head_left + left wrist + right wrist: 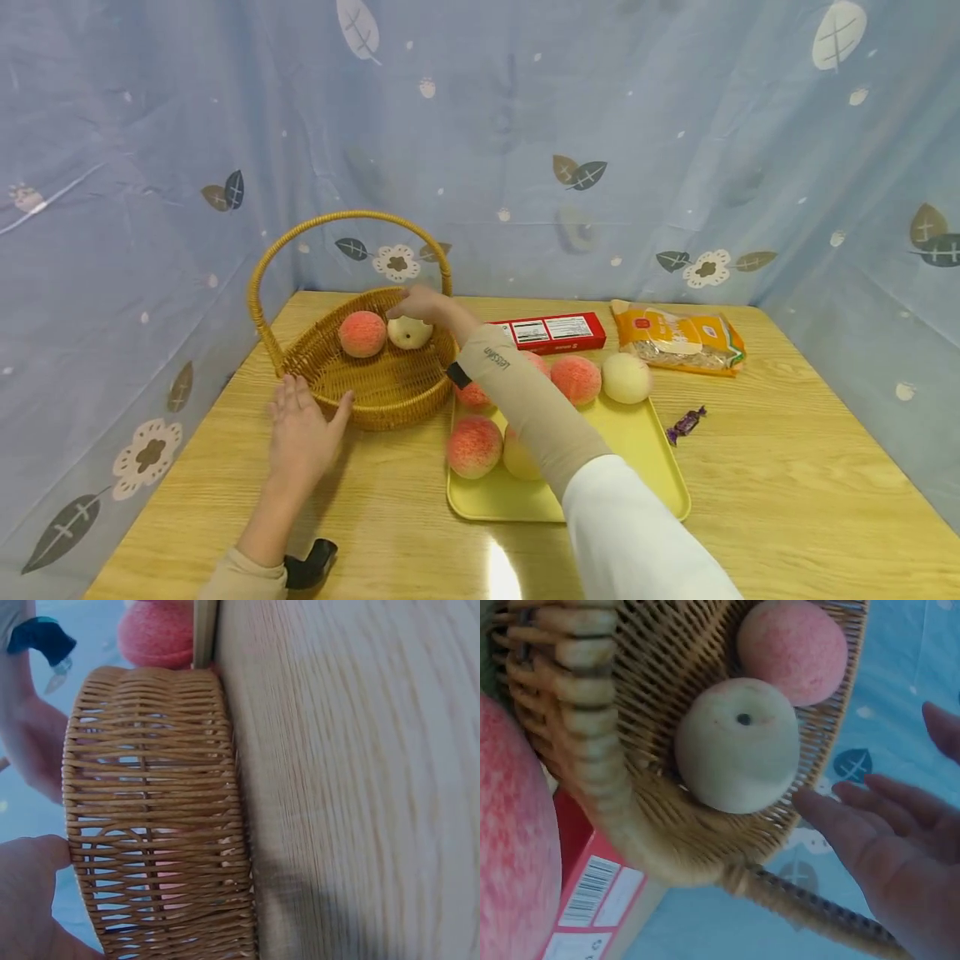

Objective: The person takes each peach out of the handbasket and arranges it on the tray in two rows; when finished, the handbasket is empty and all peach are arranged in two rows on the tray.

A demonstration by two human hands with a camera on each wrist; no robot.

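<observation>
In the head view, a wicker basket (390,379) with a tall arched handle stands toward the left of the counter (787,467), a pink fruit (362,334) and a pale fruit (410,335) lying side by side in it. The left hand (303,433) rests at the basket's near rim, thumb spread away from its straight fingers, while the right hand (427,304) reaches over the pale fruit. Its sleeve (555,417) crosses a yellow tray (630,458) bearing more pink and pale fruits, some partly covered. Behind the tray lie a red box (562,332) and an orange bag (678,337); a purple wrapped candy (686,424) lies just right of it. The left wrist view shows the woven wall close up, with the left hand's thumb against the rim and pink showing through gaps. In the right wrist view, the right hand's fingers are extended and loosely apart, pinching nothing, with one fingertip just beside the pale fruit; whether they touch, I cannot tell
</observation>
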